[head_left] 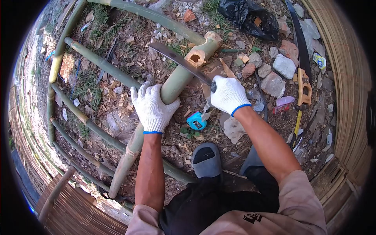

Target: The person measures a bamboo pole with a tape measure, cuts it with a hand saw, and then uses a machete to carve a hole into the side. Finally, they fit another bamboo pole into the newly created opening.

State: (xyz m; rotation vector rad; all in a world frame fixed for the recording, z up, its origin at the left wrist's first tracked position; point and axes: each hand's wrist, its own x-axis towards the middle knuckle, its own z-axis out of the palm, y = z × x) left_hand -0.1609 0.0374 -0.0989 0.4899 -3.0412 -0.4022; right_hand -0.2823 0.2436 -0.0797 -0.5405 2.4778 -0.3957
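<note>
Green on bamboo (177,81) slanting upper-right, clasped by left hand (153,107), crossed by machete (175,58) pointing upper-left, clenched in right hand (228,94).

You're outdoors, on a rough dirt yard used as a makeshift work spot. Bare soil (172,150) underfoot, grass (88,88) in tufts, loose stones (284,66), litter such as a black bag (250,19) and a pink wrapper (284,102). Bright daylight on the ground at your left. Slatted walls or screens (340,58) at both sides. Work signs: bamboo frame (105,64) laid out on the dirt, cut chips (192,102) scattered, saw (304,88) and tape measure (197,121) lying on the ground. Can't tell whether it's by a home or a business.
</note>
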